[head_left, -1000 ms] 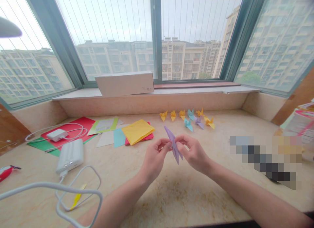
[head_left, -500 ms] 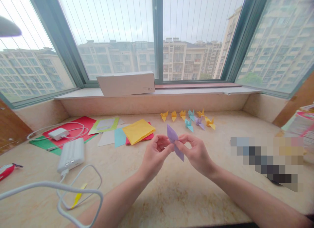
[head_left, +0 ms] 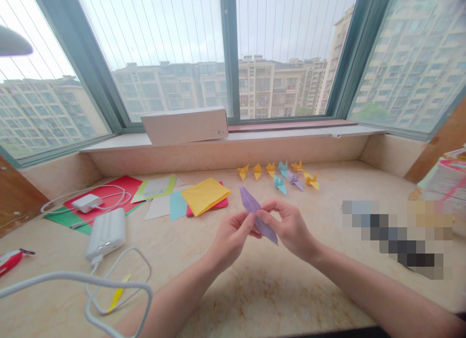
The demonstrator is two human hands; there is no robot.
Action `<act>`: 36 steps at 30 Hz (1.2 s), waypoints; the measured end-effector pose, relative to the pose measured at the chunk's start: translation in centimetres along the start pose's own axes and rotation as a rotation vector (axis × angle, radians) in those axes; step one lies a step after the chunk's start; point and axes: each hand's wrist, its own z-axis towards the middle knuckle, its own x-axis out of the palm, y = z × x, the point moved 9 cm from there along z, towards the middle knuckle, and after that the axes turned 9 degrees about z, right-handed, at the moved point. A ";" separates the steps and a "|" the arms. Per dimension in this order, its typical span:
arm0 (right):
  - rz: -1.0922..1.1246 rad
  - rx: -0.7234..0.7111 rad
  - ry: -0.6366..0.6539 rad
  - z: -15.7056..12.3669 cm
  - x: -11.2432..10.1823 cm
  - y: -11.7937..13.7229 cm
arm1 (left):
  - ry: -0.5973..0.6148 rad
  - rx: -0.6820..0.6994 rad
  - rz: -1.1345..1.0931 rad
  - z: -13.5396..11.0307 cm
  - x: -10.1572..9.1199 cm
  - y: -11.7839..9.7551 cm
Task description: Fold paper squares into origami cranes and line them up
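Note:
Between my two hands is a folded piece of purple origami paper point(head_left: 250, 201), long and narrow, pointed at both ends and tilted from upper left to lower right. My left hand point(head_left: 236, 231) pinches its left edge near the middle, thumb on top. On the other edge my right hand point(head_left: 287, 226) pinches it with thumb and fingers. The paper is held above the tabletop point(head_left: 233, 299). Behind it stand several small folded paper cranes, among them a yellow crane point(head_left: 243, 172), a blue crane point(head_left: 280, 185) and a purple crane point(head_left: 296, 181).
Left of my hands lie a yellow paper stack point(head_left: 204, 196), a blue sheet point(head_left: 177, 206) and a red sheet point(head_left: 127, 192). A white power bank point(head_left: 107, 233) with a looping cable point(head_left: 73, 277) is at the left. A white box point(head_left: 185, 126) rests on the sill. A blurred patch point(head_left: 393, 241) covers something right.
The purple paper has tilted further, its top end swinging left and its bottom end right. My left hand has shifted slightly lower; both hands keep hold.

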 end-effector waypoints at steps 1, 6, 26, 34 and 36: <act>0.007 -0.005 0.005 0.0 0.1 0.1 | -0.013 0.007 0.019 0.0 -0.1 0.0; -0.006 -0.113 0.084 -0.2 0.8 2.0 | -0.099 0.038 0.170 0.0 -1.0 -0.4; -0.484 -0.480 0.092 -1.6 1.4 3.6 | -0.169 0.093 0.479 -0.7 -1.2 -0.4; -0.311 -0.346 0.173 -1.2 1.6 2.8 | -0.139 0.087 0.458 -0.4 -1.1 -0.2; -0.253 -0.322 0.162 -1.0 1.5 2.7 | -0.135 0.090 0.434 -0.3 -1.0 -0.3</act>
